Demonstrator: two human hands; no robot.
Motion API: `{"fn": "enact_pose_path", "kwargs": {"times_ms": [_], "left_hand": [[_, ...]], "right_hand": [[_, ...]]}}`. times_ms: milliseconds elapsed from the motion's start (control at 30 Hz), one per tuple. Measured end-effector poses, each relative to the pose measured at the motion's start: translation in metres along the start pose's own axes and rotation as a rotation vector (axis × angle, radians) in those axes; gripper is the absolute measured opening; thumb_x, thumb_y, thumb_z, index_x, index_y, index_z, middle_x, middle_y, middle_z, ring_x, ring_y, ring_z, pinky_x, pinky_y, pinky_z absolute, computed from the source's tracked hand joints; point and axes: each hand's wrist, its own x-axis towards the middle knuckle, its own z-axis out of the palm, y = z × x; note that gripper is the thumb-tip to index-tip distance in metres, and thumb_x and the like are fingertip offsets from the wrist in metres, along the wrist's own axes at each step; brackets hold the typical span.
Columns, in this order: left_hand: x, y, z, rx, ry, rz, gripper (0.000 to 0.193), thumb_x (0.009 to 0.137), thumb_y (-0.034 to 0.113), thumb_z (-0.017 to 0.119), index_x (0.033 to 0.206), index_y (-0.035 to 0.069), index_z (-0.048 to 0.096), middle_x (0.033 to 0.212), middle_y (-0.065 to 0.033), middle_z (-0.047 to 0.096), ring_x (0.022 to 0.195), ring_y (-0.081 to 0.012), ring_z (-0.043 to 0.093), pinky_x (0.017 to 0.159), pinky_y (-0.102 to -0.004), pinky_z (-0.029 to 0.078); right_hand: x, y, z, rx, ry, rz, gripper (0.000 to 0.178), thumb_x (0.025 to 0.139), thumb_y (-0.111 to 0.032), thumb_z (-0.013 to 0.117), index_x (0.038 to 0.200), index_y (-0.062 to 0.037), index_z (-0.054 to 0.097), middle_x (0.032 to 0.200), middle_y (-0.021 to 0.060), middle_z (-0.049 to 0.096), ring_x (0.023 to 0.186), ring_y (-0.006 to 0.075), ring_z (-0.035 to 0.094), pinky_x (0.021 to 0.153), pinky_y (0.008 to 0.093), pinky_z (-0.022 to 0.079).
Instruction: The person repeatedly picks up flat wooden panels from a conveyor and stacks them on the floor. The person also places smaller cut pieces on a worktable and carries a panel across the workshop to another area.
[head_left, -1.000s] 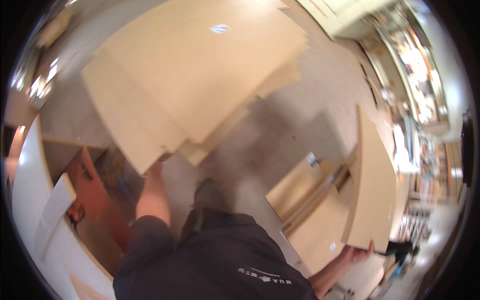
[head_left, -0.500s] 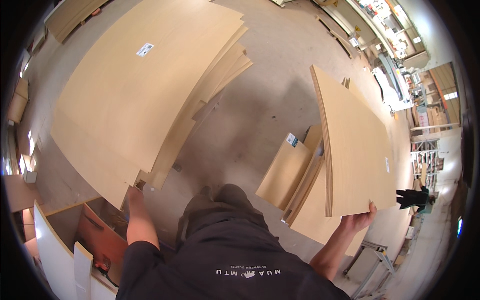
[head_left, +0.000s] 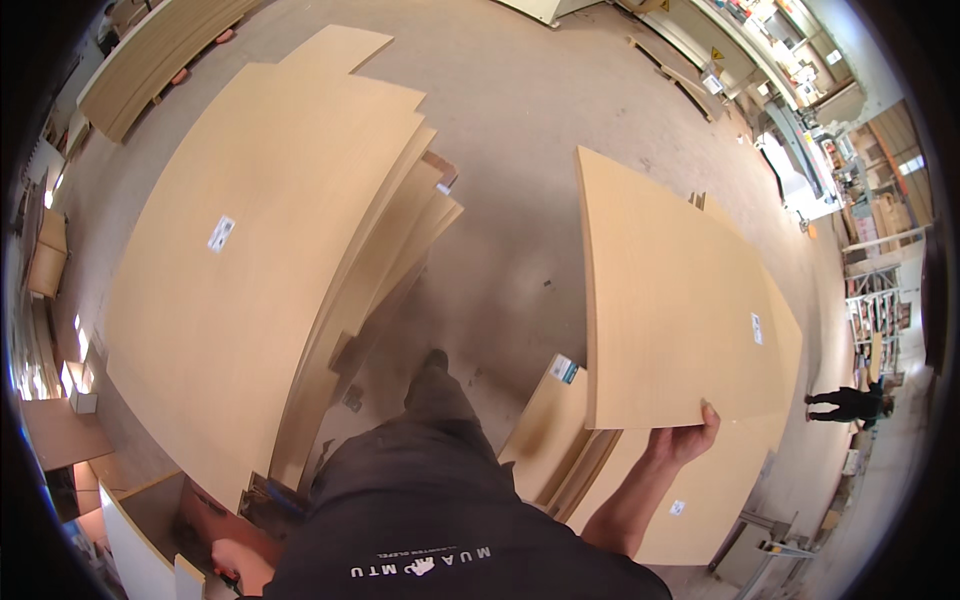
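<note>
My right hand [head_left: 688,436] grips the near edge of a pale wooden panel [head_left: 680,310] with a small white label, thumb on its upper face and fingers underneath. That panel is tilted above other boards on the right. At the lower left, my left hand [head_left: 242,562] is down by an open box [head_left: 155,500]. Its fingers are curled at a red-and-black tool [head_left: 225,578], mostly hidden, whose kind I cannot make out. Ahead on the left, a large labelled panel [head_left: 240,290] lies on a fanned stack of boards [head_left: 395,235].
Beneath the held panel are a smaller labelled board [head_left: 545,410] and a wide pale board [head_left: 650,500]. Another board stack [head_left: 165,60] stands far left. Machinery [head_left: 800,165] lines the far right. A person in dark clothes [head_left: 850,404] stands at the right, near shelving [head_left: 875,300].
My left hand has left the corner of the left board stack and dropped to the box. The right panel has swung left and lies flatter to view. My body has shifted.
</note>
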Motion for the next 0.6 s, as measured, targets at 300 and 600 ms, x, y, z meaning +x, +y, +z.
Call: {"fn": "enact_pose_path", "kwargs": {"times_ms": [300, 600], "left_hand": [[-0.177, 0.391, 0.141, -0.32, -0.5, 0.98, 0.022, 0.096, 0.015, 0.053, 0.107, -0.003, 0.06, 0.093, -0.0078, 0.058, 0.084, -0.015, 0.057, 0.077, -0.0279, 0.046], [-0.433, 0.496, 0.258, -0.088, -1.167, 1.423, 0.011, 0.093, 0.007, 0.056, 0.099, -0.001, 0.06, 0.093, -0.0103, 0.063, 0.088, -0.0219, 0.06, 0.082, -0.0338, 0.048]], "right_hand": [[0.109, 0.027, 0.045, -0.025, 0.064, 0.025, 0.063, 0.079, -0.019, 0.057, 0.132, 0.0113, 0.041, 0.121, 0.023, 0.056, 0.11, 0.034, 0.059, 0.092, 0.0422, 0.052], [0.197, 0.032, 0.062, -0.019, -0.151, 0.035, 0.028, 0.084, -0.018, 0.051, 0.094, 0.0034, 0.066, 0.099, 0.0178, 0.07, 0.092, 0.0302, 0.067, 0.087, 0.0415, 0.054]]}}
